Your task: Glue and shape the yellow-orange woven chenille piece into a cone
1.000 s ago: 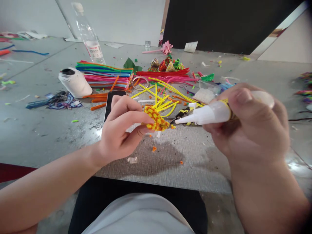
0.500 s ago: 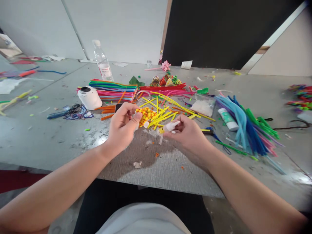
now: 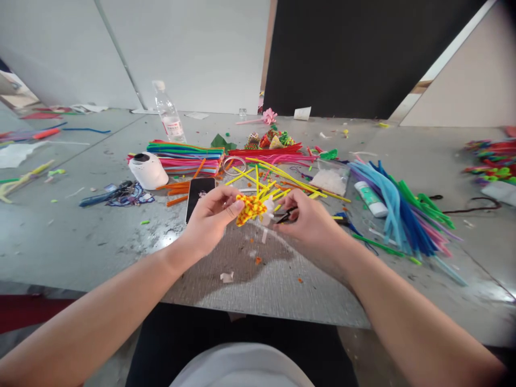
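Observation:
A knobbly yellow-and-orange pipe-cleaner piece (image 3: pixel 249 210) is pinched between the thumb and fingers of my left hand (image 3: pixel 210 216). Close on its right side is a blurred white tip (image 3: pixel 268 207). My right hand (image 3: pixel 308 217) is closed around a small bottle (image 3: pixel 287 215), of which only a dark part shows between the fingers; the rest is hidden or smeared. Whether the white tip touches the yellow-and-orange piece I cannot tell. Cut yellow pipe cleaners (image 3: pixel 278 185) lie just behind both hands. A phone (image 3: pixel 199 193) lies beside my left hand.
Bundled coloured pipe cleaners (image 3: pixel 185 153) lie behind a white roll-like object (image 3: pixel 148 171). At the back stands a plastic water bottle (image 3: pixel 169 115). To the right are blue pipe cleaners (image 3: pixel 407 215), a white-and-green tube (image 3: pixel 370 199) and a clear bag (image 3: pixel 330 177).
My left hand has moved slightly right and down with the yellow-and-orange piece. The bottle in my right hand has turned, and the two hands are closer together. More of the phone shows.

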`<state>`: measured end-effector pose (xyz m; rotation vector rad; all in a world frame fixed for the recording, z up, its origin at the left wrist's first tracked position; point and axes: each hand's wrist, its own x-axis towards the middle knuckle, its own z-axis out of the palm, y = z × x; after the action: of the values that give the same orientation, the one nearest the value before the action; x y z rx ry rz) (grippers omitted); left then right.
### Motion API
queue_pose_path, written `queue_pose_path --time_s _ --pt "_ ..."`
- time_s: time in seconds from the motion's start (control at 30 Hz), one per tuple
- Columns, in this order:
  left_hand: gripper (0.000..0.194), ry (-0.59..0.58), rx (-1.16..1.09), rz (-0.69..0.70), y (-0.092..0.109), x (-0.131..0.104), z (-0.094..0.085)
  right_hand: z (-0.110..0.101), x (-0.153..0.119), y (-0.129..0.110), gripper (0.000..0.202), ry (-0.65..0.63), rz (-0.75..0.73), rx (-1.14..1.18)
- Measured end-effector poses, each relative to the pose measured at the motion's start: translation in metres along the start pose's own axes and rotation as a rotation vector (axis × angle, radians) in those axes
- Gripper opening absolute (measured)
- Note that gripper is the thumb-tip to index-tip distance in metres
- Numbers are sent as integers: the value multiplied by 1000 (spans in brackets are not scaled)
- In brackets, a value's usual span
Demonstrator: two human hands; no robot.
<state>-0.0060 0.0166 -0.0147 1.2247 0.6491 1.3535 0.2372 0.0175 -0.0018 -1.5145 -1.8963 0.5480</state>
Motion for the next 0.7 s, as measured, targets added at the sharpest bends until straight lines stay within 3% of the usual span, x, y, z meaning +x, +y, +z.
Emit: queue_pose_path --time_s 0.1,0.17,0.33,0.47,0.7 --pt "24 -14 -30 -14 2 -2 0 -25 -7 -13 26 -11 -87 -90" --pt "24 -26 -47 -31 3 -4 2 -31 -16 -26 10 41 -194 -46" --pt "20 -115 -84 -26 5 -9 9 -6 -35 -47 19 117 -448 207" --pt "11 -182 1 52 3 -11 10 11 -36 -43 19 145 -472 280" --pt "18 -315 431 338 7 -4 -4 3 -34 -42 19 154 -478 232"
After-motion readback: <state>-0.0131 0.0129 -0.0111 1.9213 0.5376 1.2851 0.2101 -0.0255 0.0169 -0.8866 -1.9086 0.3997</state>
